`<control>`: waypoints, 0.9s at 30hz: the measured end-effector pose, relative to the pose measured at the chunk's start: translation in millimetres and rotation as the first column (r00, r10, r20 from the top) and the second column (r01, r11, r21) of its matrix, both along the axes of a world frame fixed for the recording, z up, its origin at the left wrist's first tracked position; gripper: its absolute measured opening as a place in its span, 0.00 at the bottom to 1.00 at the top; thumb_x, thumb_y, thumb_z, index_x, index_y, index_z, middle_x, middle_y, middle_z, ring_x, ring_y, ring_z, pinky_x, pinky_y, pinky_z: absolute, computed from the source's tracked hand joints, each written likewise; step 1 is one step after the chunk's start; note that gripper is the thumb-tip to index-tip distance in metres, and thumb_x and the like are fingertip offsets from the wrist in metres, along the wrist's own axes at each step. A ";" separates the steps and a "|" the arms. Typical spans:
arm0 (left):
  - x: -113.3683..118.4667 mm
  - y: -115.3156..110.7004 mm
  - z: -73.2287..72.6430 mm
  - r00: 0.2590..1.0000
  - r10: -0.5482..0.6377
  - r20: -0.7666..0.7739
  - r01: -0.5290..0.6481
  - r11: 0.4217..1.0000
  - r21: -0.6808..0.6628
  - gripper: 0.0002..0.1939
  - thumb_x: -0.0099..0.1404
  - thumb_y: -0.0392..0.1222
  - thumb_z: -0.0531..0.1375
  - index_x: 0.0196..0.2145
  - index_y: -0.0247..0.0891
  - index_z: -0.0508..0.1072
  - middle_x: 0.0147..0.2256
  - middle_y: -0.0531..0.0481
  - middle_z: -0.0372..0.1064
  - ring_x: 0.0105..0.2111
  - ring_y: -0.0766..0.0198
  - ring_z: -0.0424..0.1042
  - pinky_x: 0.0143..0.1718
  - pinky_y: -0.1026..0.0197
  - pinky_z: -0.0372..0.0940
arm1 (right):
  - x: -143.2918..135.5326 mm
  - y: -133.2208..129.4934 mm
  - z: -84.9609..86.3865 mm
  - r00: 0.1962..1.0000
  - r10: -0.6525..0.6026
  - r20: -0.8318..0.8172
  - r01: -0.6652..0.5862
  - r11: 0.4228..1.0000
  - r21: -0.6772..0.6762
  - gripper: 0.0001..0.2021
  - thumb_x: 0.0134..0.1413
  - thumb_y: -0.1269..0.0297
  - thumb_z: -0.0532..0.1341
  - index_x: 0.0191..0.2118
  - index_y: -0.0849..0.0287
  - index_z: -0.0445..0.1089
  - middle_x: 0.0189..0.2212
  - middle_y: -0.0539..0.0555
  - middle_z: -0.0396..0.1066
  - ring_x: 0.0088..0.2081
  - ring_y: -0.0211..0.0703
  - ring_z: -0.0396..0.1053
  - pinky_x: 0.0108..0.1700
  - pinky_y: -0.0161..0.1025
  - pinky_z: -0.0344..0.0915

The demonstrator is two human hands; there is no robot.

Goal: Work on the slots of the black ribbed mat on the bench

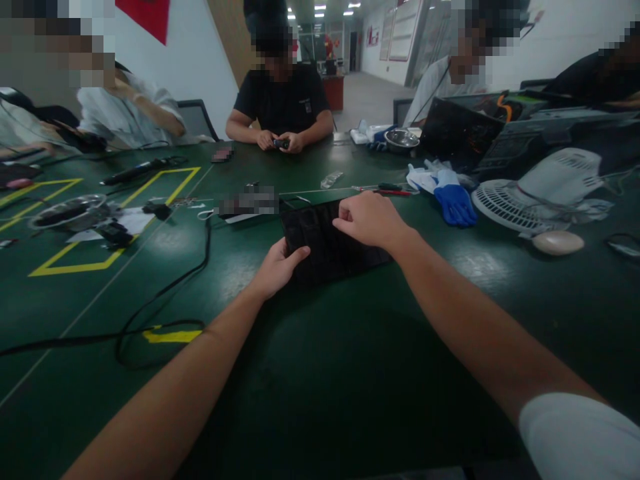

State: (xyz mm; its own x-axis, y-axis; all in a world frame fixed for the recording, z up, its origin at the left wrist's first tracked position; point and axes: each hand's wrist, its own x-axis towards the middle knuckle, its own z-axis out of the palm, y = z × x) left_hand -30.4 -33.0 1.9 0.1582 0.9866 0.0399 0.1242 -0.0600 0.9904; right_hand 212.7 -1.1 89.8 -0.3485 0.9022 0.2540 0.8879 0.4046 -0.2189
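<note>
Being held over the green table [320, 360], well in from its near edge, a flat black case [323, 237] is clamped at its left end by the left hand [280, 267], thumb on top. The right hand [373, 217] is curled over its right part; whether anything is pinched there cannot be told. The case is judged light, fairly stiff and best taken by its short ends. Toward the table's left edge a steel bowl [95, 210] is seen, then a loose black cable [150, 293], a possible snag. Blue-and-white gloves [450, 197] and a white fan-like grille [510, 203] are set toward the right edge.
</note>
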 end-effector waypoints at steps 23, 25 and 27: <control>-1.8 3.6 -5.0 0.995 0.059 0.084 -0.058 0.998 -0.018 0.27 0.59 0.49 0.73 0.54 0.40 0.76 0.54 0.43 0.83 0.58 0.44 0.80 0.66 0.39 0.71 | 18.6 14.8 -6.0 0.989 0.112 -0.101 -0.091 0.977 0.193 0.25 0.69 0.63 0.62 0.68 0.57 0.78 0.69 0.63 0.74 0.67 0.65 0.70 0.67 0.62 0.65; -0.8 3.5 -5.0 0.992 0.072 0.104 -0.072 0.997 -0.004 0.29 0.58 0.48 0.74 0.55 0.40 0.76 0.55 0.43 0.82 0.59 0.44 0.79 0.67 0.39 0.70 | 16.8 15.0 -7.2 0.992 0.125 -0.029 -0.120 0.984 0.134 0.27 0.70 0.60 0.62 0.70 0.57 0.75 0.69 0.63 0.75 0.68 0.65 0.71 0.69 0.64 0.63; -0.1 3.2 -5.0 0.990 0.074 0.116 -0.074 0.997 0.000 0.30 0.58 0.49 0.75 0.55 0.40 0.76 0.56 0.43 0.82 0.60 0.44 0.79 0.68 0.40 0.69 | 16.3 14.8 -6.3 0.992 0.120 0.022 -0.122 0.989 0.085 0.26 0.72 0.58 0.61 0.70 0.57 0.75 0.65 0.63 0.78 0.66 0.65 0.73 0.69 0.64 0.63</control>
